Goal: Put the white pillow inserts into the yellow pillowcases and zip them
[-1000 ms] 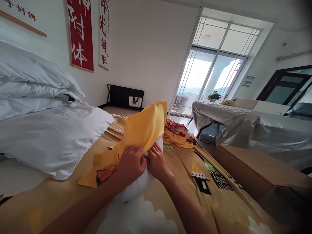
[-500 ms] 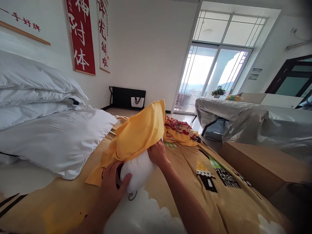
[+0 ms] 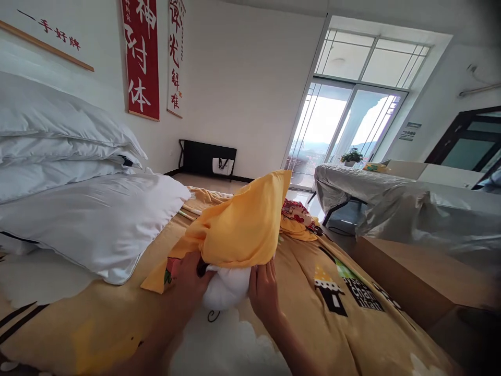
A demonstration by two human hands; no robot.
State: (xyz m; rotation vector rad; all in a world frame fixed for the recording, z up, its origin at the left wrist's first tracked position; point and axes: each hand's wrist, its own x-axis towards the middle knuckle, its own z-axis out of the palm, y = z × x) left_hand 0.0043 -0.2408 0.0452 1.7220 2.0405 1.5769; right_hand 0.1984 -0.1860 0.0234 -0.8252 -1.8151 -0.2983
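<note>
A bed [image 3: 364, 313] under a yellow cartoon-print sheet fills the room's near side, with white pillows [image 3: 78, 209] stacked well to the left of the hands. A yellow pillowcase [image 3: 242, 224] covers most of a white pillow insert [image 3: 227, 287], whose near end bulges out. The left hand [image 3: 188, 282] grips the case's edge; the right hand [image 3: 264, 287] pinches the opposite edge, fingers curled against the insert.

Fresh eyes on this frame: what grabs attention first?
Centre frame, a bright yellow fabric pillowcase half covers a white stuffed pillow, with the left hand and right hand at its open edge. Left, plump white pillows are stacked; a red calligraphy banner hangs on the wall above.
</note>
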